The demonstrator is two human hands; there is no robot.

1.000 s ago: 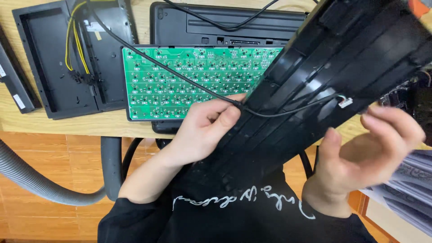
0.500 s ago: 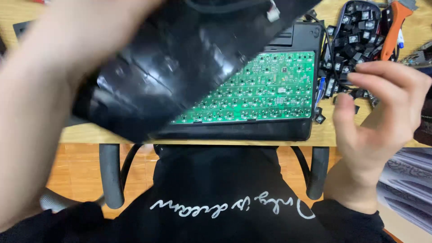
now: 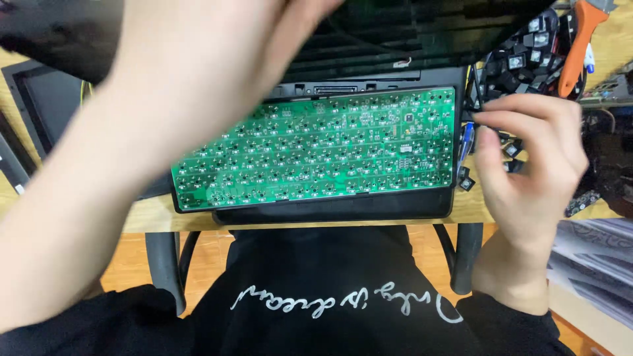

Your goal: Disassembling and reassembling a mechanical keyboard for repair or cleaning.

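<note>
Green printed circuit board (image 3: 316,148) lies in its black plastic keyboard tray (image 3: 330,209) on the wooden worktop (image 3: 471,206). Left hand (image 3: 198,59) grips a black keyboard shell (image 3: 409,26) raised above — right hand (image 3: 534,158) pinches a thin black cable (image 3: 476,86).

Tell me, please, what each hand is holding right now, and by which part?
The left hand lifts a black keyboard shell; where its grip sits is hidden. The right hand pinches a thin black cable at its lower end.

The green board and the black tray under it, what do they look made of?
The green board looks like rigid circuit laminate with a glossy green coat: rows of silvery solder dots and small chips show. The black tray under it seems moulded plastic, matt to satin, with rounded edges; I can't rule out painted metal. The table reads as pale wood or a wood-look top.
</note>
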